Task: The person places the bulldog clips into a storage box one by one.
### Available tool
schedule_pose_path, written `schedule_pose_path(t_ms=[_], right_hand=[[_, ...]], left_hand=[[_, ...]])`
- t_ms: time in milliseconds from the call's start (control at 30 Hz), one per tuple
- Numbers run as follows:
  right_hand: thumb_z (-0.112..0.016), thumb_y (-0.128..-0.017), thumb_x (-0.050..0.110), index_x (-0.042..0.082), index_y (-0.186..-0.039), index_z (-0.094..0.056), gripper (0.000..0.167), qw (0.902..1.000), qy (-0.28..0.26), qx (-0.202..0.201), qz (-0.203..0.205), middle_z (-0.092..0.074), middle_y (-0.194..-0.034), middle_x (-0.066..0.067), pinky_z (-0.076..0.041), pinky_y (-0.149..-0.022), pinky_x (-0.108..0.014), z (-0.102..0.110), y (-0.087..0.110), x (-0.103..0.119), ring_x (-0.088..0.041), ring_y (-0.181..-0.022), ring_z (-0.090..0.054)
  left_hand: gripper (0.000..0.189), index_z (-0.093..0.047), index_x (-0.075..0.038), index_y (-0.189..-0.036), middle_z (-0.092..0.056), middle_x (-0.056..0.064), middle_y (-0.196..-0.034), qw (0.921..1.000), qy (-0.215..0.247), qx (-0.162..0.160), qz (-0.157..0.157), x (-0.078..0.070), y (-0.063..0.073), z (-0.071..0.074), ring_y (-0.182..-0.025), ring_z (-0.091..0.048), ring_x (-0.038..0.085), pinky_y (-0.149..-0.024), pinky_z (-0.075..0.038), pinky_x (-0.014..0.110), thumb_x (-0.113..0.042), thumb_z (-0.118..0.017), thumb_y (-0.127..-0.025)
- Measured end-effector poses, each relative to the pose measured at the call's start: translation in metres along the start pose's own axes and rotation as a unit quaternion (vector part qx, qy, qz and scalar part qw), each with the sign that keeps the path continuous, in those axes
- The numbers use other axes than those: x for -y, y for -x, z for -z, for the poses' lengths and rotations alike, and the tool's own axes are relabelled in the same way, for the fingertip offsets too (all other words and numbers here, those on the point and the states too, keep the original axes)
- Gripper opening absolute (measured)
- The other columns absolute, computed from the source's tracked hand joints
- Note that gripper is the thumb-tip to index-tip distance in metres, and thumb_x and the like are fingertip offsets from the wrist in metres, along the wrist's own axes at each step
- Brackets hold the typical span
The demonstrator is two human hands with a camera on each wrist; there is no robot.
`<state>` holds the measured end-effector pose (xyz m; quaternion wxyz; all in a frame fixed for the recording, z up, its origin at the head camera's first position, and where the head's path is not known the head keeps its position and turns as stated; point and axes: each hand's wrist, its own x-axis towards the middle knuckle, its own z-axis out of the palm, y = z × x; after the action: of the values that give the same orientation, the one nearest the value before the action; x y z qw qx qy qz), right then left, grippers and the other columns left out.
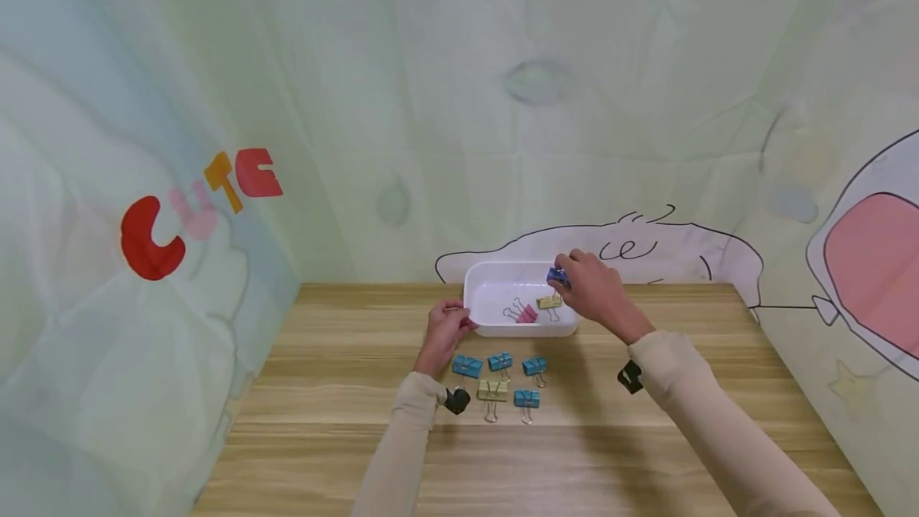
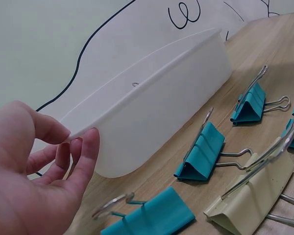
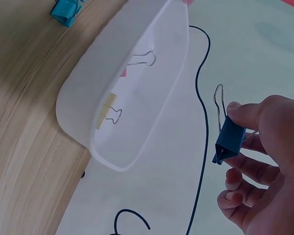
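My right hand (image 3: 264, 161) pinches a dark blue binder clip (image 3: 230, 137) between thumb and fingers, held above the right end of a white plastic tray (image 1: 495, 331). The left hand (image 2: 44, 171) grips the tray's rim at its left end, thumb and fingertips on the edge. Inside the tray lie a pink binder clip (image 1: 527, 314) and a yellow binder clip (image 1: 549, 302), wire handles spread. In front of it, several teal binder clips (image 1: 467, 365) sit on the table around a larger cream binder clip (image 1: 492, 391).
The wood-grain table (image 1: 345, 421) runs back to a printed fabric backdrop (image 1: 402, 118), which also hangs at both sides. The tray stands near the table's back edge. Black wrist cameras (image 1: 457, 400) are worn on both sleeves.
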<state>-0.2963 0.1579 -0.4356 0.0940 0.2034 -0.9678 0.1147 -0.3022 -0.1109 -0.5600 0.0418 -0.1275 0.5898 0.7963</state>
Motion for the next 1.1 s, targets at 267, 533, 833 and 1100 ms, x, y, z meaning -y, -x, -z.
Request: schedule_pose_path(t_ms=[267, 533, 833, 1100], right_hand=[[-0.074, -0.098, 0.025, 0.003, -0.12, -0.066, 0.032, 0.9999, -0.009, 0.006, -0.007, -0.064, -0.106, -0.015, -0.063, -0.072, -0.047, -0.0014, -0.0033, -0.0035, -0.032, -0.094, -0.062], [-0.072, -0.099, 0.026, 0.003, -0.123, -0.065, 0.034, 0.9997, -0.01, 0.006, -0.019, -0.064, -0.109, -0.017, -0.062, -0.07, -0.047, -0.0037, -0.0046, -0.0057, -0.033, -0.096, -0.059], [-0.074, -0.097, 0.038, 0.003, -0.14, -0.058, 0.058, 0.9996, -0.012, 0.009, -0.024, -0.057, -0.13, -0.024, -0.063, -0.079, -0.055, -0.006, -0.0052, -0.0025, -0.041, -0.115, -0.055], [-0.074, -0.096, 0.041, 0.003, -0.138, -0.06, 0.059, 0.9998, -0.007, -0.018, -0.006, -0.057, -0.128, -0.024, -0.063, -0.07, -0.052, -0.0012, -0.0051, 0.0021, -0.039, -0.11, -0.055]], left_hand=[[0.031, -0.048, 0.017, -0.128, -0.055, 0.031, -0.113, 1.0, 0.002, -0.001, -0.002, 0.0009, 0.0009, -0.0017, -0.082, -0.065, 0.024, -0.077, -0.062, 0.029, 0.008, -0.055, -0.099], [0.031, -0.048, 0.016, -0.128, -0.053, 0.034, -0.117, 1.0, 0.003, -0.002, -0.001, 0.0012, 0.0025, -0.0014, -0.086, -0.065, 0.026, -0.075, -0.062, 0.027, 0.008, -0.055, -0.099], [0.029, -0.05, 0.013, -0.128, -0.055, 0.02, -0.111, 0.9999, -0.012, -0.007, 0.009, 0.0005, 0.0027, -0.0031, -0.094, -0.064, 0.03, -0.075, -0.061, 0.027, 0.006, -0.055, -0.1], [0.034, -0.045, 0.015, -0.133, -0.056, 0.024, -0.113, 1.0, -0.009, 0.004, 0.001, -0.0013, 0.0014, -0.0002, -0.083, -0.064, 0.02, -0.088, -0.061, 0.038, 0.005, -0.055, -0.101]])
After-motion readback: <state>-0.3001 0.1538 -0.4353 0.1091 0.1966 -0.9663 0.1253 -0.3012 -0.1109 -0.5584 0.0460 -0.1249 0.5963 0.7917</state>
